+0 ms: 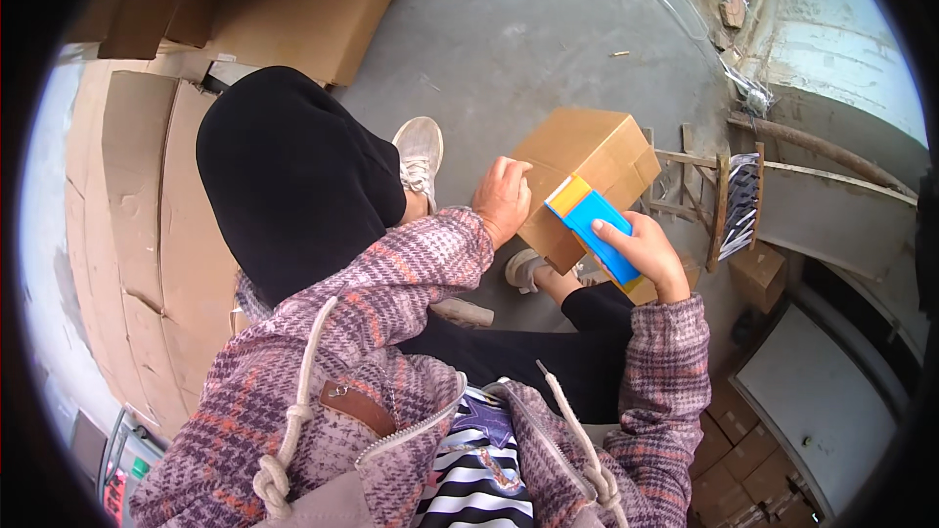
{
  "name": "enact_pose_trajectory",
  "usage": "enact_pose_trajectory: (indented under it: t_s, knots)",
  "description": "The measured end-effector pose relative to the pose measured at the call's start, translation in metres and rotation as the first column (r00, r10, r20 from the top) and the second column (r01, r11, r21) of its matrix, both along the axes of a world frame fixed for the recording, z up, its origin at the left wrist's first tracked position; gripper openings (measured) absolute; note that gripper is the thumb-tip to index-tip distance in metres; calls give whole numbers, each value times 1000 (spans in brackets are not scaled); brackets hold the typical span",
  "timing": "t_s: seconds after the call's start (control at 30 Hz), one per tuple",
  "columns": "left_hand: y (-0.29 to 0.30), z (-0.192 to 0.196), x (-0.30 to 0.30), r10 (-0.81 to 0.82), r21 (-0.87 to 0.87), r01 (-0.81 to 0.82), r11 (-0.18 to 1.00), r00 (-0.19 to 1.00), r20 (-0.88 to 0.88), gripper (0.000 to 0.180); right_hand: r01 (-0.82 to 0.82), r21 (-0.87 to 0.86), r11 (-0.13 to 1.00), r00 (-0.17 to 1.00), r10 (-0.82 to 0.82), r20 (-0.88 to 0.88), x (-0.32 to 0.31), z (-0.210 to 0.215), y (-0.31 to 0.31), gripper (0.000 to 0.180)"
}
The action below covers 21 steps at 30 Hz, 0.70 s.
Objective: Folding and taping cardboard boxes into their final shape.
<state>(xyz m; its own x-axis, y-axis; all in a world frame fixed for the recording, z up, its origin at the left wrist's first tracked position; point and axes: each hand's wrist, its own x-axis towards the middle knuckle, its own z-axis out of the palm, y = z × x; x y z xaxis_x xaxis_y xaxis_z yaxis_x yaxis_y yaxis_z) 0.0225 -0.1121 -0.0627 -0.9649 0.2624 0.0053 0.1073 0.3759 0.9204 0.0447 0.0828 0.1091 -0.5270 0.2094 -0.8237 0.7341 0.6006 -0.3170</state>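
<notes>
1 box lies against left grip (right grip holds blue-yellow block).

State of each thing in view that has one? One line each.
Cardboard box: tilted; can't tell whether sealed
Blue-and-yellow block: held, slanted
Left hand: fingers curled, at the box's left side
Right hand: gripping the block, thumb on blue face
Plaid jacket: unzipped
Upper shoe: worn, laced

I lose fingers of the right hand behind the blue block. The lower edge crops the jacket.
</notes>
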Motion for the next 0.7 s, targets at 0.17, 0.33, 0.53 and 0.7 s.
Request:
enact_pose_trajectory:
  t_s: [0.17,0.33,0.53,0.7]
  knots:
    - [-18,56,14,-499,60,625,778,673,-546,20,-22,26,999,1000,22,3,-4,4,2,52]
    - [17,19,9,-630,-314,864,394,5,-777,22,-72,-7,997,994,73,78,-21,-7,-2,59]
    - [30,8,1,-582,-279,897,344,-29,-813,25,-23,-66,998,990,32,138,-12,-11,9,65]
    - [27,11,-2,-635,-284,912,297,-33,-771,24,-23,-143,989,992,40,119,3,-11,12,65]
